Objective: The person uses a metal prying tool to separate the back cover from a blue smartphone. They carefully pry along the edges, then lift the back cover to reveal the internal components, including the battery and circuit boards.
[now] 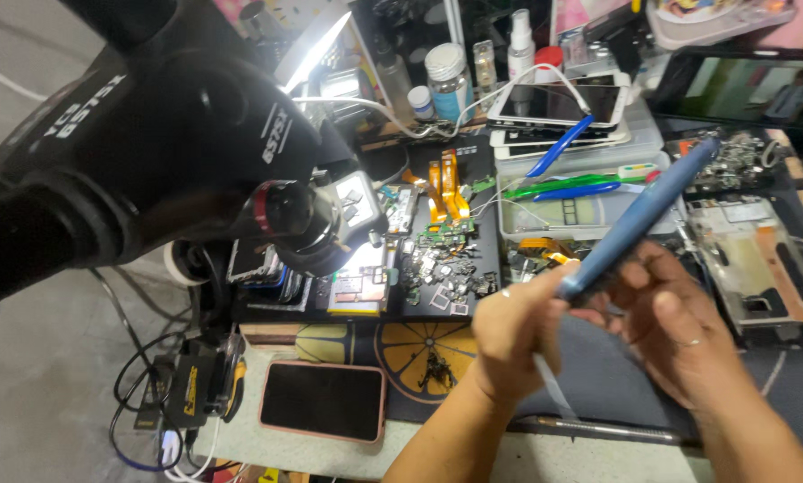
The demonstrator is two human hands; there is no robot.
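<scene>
1. Blue pen-shaped tool (638, 215) is held above the worktop (473, 452), slanting from the hands up and away to the right, its far tip over a clear plastic tray (589, 215).
2. Left hand (513, 335) is closed around the lower end of the tool, fingers curled; a thin pale strip (552, 385) hangs down below this hand.
3. Right hand (674, 326) sits just beside the left, its fingers bent toward the tool's lower end; whether it actually grips the tool cannot be told.
4. Beneath the hands lies a dark mat with an orange-slice print (419, 353).
5. A phone in a pink case (323, 400) lies screen-up on the worktop, left of the hands.
6. Further back, a black mat (486, 241) carries scattered small circuit parts (442, 268) and orange flex cables (443, 183).
7. A black microscope (160, 134) fills the upper left, with a lit ring at its lens.
8. A stack of white phones (562, 107) rests behind the tray, with small bottles (446, 80) near it.
9. A long metal tool (598, 431) lies on the worktop close to the near edge.
</scene>
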